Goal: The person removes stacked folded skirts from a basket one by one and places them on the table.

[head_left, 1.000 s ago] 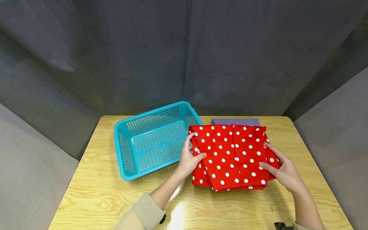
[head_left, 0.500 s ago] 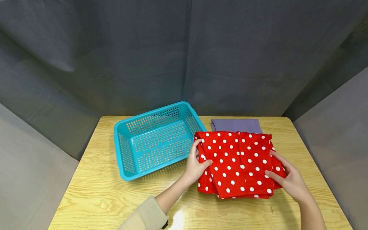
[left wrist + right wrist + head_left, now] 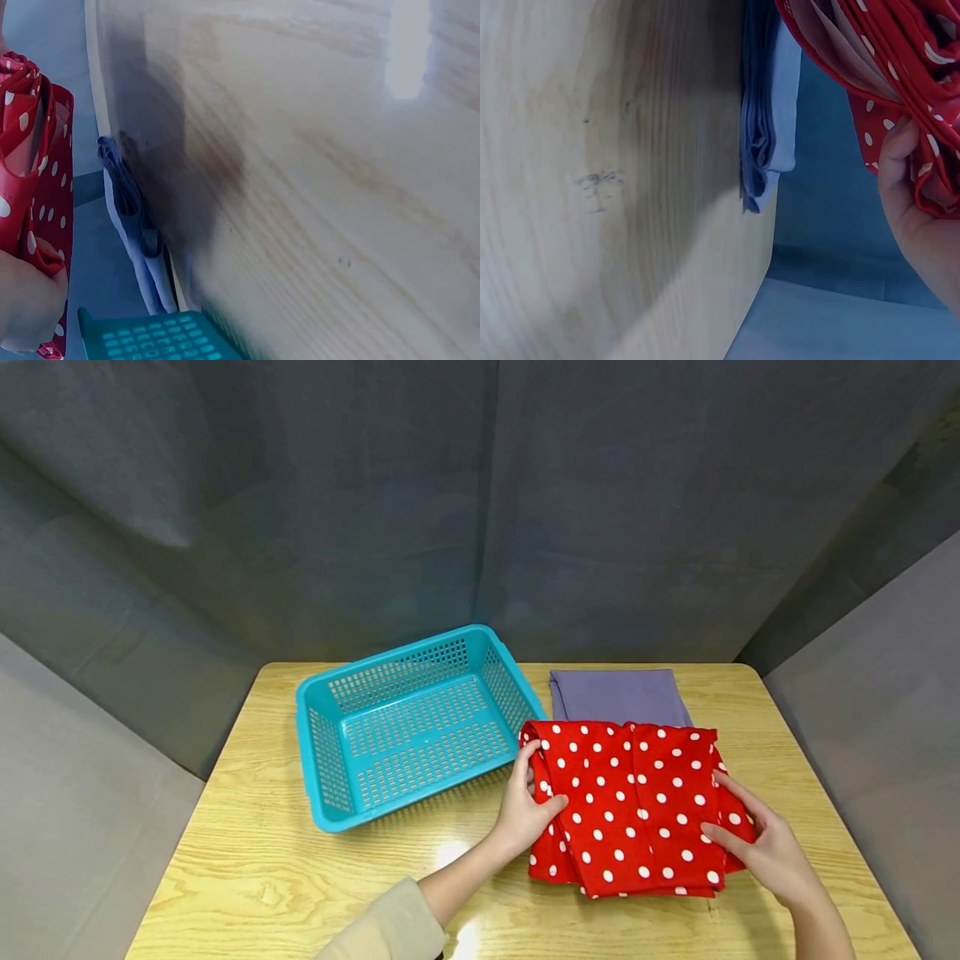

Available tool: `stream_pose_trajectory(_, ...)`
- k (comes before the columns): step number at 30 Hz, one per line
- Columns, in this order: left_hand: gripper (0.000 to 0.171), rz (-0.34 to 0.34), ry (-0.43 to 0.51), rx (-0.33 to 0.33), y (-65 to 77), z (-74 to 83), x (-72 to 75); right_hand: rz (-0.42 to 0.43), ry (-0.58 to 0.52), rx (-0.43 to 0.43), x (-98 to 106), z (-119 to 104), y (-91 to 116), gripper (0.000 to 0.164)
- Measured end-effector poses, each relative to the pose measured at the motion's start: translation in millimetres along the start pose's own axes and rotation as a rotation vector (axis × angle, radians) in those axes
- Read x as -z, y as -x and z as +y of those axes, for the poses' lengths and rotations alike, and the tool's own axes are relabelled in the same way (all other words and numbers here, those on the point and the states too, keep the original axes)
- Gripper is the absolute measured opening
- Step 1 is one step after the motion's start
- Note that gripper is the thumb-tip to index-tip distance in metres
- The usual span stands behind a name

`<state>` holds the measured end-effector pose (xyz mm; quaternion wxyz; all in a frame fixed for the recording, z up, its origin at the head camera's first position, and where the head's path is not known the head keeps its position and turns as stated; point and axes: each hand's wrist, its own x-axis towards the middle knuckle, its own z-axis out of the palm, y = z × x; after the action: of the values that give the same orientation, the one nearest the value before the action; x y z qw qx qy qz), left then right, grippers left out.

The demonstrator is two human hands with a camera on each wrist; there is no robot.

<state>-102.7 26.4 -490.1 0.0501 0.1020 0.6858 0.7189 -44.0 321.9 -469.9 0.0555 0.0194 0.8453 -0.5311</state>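
Observation:
A red cloth with white polka dots (image 3: 630,810), folded into a layered rectangle, is held above the table between both hands. My left hand (image 3: 525,810) grips its left edge, thumb on top and fingers behind. On the other side my right hand (image 3: 772,852) pinches the right edge the same way. Both wrist views show the cloth's stacked folds (image 3: 900,67) raised off the wood. Behind it lies a folded purple cloth (image 3: 618,695), its near part hidden by the red one in the head view.
A turquoise plastic basket (image 3: 420,806) with perforated walls stands left of the red cloth, nothing inside. The light wood table (image 3: 247,860) ends at a dark grey curtain (image 3: 360,527), with grey panels at both sides.
Both hands have brought the polka-dot cloth toward the near right, still gripping its two sides. More of the purple cloth and the basket's right corner now show.

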Motion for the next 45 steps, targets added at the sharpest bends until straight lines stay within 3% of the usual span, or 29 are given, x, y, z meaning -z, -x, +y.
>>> stream_pose_trajectory(5,0.075,0.005,-0.018,-0.004,-0.4,-17.1,-6.5,-0.002,-0.004,-0.006,2,7,3,0.070)
stream_pose_trajectory(11,0.075,-0.003,-0.023,-0.039,0.4,-26.0,-13.7,0.004,-0.010,-0.009,4,16,7,0.070)
stream_pose_trajectory(24,0.075,-0.017,-0.059,-0.017,2.4,-46.0,-27.9,0.024,0.051,-0.104,10,30,10,0.073)
stream_pose_trajectory(27,0.075,-0.021,-0.060,-0.002,4.0,-45.8,-30.6,0.021,0.051,-0.108,12,34,11,0.073)
stream_pose_trajectory(34,0.070,-0.055,-0.030,-0.001,12.6,-26.0,-32.9,0.004,0.034,-0.138,15,42,14,0.074)
stream_pose_trajectory(41,0.076,-0.062,0.003,0.024,8.9,-65.9,-41.5,-0.012,0.044,-0.175,20,48,16,0.076)
stream_pose_trajectory(45,0.077,-0.064,0.003,0.011,11.1,-70.5,-44.1,-0.018,0.057,-0.176,22,52,17,0.076)
